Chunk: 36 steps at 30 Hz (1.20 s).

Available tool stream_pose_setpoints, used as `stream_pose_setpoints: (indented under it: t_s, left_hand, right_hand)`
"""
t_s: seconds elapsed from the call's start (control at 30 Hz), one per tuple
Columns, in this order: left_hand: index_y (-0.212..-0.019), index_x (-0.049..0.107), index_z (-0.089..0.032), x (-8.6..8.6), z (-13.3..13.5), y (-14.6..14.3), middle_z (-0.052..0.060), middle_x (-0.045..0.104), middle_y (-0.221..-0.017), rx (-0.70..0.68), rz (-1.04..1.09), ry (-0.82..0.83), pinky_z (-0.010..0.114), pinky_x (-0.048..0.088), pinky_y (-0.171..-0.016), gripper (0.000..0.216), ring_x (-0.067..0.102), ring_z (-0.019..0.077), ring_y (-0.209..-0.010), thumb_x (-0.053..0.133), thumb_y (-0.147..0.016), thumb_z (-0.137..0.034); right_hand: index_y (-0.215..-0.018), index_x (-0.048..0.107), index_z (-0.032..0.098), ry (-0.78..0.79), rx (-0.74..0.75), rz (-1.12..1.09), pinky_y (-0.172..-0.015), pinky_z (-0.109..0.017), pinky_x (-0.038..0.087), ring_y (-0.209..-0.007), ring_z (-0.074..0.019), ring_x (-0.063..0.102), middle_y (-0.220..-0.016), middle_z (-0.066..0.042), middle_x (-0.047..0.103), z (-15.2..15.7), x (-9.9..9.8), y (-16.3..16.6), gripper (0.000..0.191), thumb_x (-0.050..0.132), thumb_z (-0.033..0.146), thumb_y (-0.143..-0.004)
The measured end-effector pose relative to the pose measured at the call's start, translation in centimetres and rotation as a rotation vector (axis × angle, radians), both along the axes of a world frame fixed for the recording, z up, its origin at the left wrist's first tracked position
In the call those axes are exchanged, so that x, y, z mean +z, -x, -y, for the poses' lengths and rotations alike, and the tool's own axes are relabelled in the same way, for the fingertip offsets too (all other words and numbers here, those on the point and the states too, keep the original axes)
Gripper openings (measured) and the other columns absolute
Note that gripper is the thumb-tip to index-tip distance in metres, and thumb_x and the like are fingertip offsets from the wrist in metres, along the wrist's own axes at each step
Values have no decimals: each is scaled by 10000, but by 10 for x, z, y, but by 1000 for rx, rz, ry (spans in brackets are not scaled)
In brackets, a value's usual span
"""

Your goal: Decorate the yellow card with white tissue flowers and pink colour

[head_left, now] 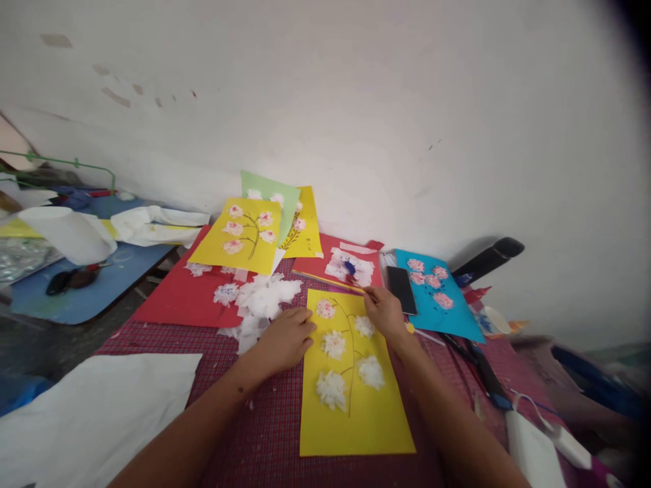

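A yellow sheet (379, 423) lies in front of me, with a thin drawn brown branch and several crumpled white tissue flowers (331, 390). The top left flower (325, 308) has pink dabs, and another shows a faint tint. My left hand (287, 339) rests with its fingers on the sheet's left edge, holding nothing. At the sheet's upper right, my right hand (384, 310) pinches a slim paintbrush (356, 282), partly hidden by the fingers. Its tip is near a white tissue (336, 264) with a dark blue paint blot, on a red sheet (310, 263).
Torn white tissue (264, 298) is heaped left of the yellow sheet. Finished-looking flower pictures (244, 237) lean near the wall. A black phone (401, 290) and a blue flower picture (458, 315) lie right. A blue table (96, 298) holds a paper roll (66, 230).
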<state>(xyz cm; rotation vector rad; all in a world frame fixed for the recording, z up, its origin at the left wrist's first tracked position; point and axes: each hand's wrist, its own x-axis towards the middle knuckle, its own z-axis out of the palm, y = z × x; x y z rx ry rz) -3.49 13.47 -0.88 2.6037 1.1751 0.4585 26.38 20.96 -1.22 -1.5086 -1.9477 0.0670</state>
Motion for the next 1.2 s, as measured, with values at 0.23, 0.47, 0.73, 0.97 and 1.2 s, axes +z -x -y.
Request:
stream_pose_setpoints:
  t_s: [0.23,0.47,0.73,0.97,1.2]
  left_hand:
    - [-1028,665,-188,0,0,0,96,626,-1171,9,-9,-6,425,455,-1034,151,581,259,-1142,546,-936,-192]
    - [-1026,662,-187,-1,0,-1,98,620,-1185,1,-8,-15,422,443,-1048,139,576,257,-1161,545,-952,-207]
    - [-1026,660,-188,0,1,0,99,616,-1186,-1,3,-19,418,444,-1039,130,573,258,-1160,556,-952,-211]
    - [-1029,659,-186,2,1,0,107,620,-1206,-4,-1,-15,434,444,-1042,136,571,267,-1178,546,-956,-206]
    - [-1033,662,-184,-1,0,0,110,617,-1225,0,22,-14,453,452,-1051,149,573,273,-1184,537,-952,-192]
  right_hand:
    - [-1006,738,182,10,-40,-143,-757,-333,550,-854,-236,717,-952,-92,762,39,21,-8,263,536,342,-954]
    - [-961,716,219,156,173,-196,-689,-283,522,-763,-187,678,-864,-36,730,124,48,4,132,594,263,-941]
    - [-973,680,221,183,304,-120,-665,-281,492,-719,-167,648,-818,-32,683,145,40,32,151,532,190,-977]
    - [-1003,667,219,177,333,-111,-655,-281,479,-715,-162,639,-832,-33,673,145,36,35,150,522,185,-988]
    - [-1009,671,230,139,298,-146,-636,-282,499,-709,-174,655,-817,-27,678,157,47,31,144,537,185,-979]
